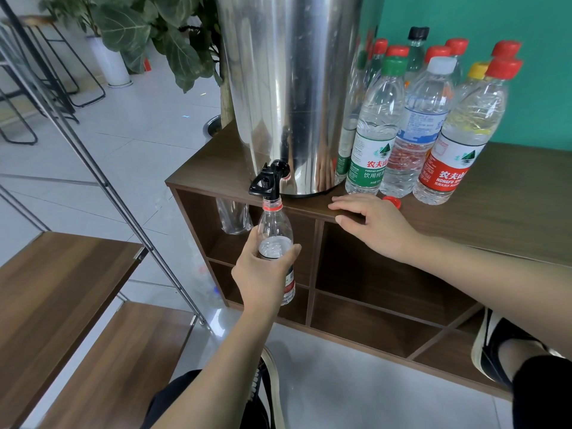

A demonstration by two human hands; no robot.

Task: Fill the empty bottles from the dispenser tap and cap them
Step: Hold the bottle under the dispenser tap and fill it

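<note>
1. Where the left hand [263, 274] curls round the bottle [276, 243] at lower centre of the frame, fingers and thumb wrap the labelled middle, and the forearm runs down to the bottom edge.
2. That bottle is clear ribbed plastic, uncapped, with a red ring at its neck; it stands upright with its mouth right under the black plastic tap [268, 180]. Water shows inside it near the top of the label.
3. The right hand [371, 226] lies palm down on the front edge of the cabinet [510, 193] at centre right, fingers loosely spread and holding nothing, thumb over the edge.
4. A loose red cap [392, 200] lies on the cabinet top just beyond that hand's knuckles.
5. The tap juts from the foot of the dispenser [291, 88], a tall cylinder of polished steel at upper centre that mirrors the bottles beside it.
6. The filled bottles [427, 128] stand clustered at upper right against a teal wall, touching one another: clear plastic, with red, green, white, yellow and black caps, and green, blue and red labels.
7. The cabinet is dark wood grain with open square compartments; a clear empty bottle [233, 216] stands in the upper left one.
8. A broad-leaved plant [154, 29] fills the upper left.
</note>
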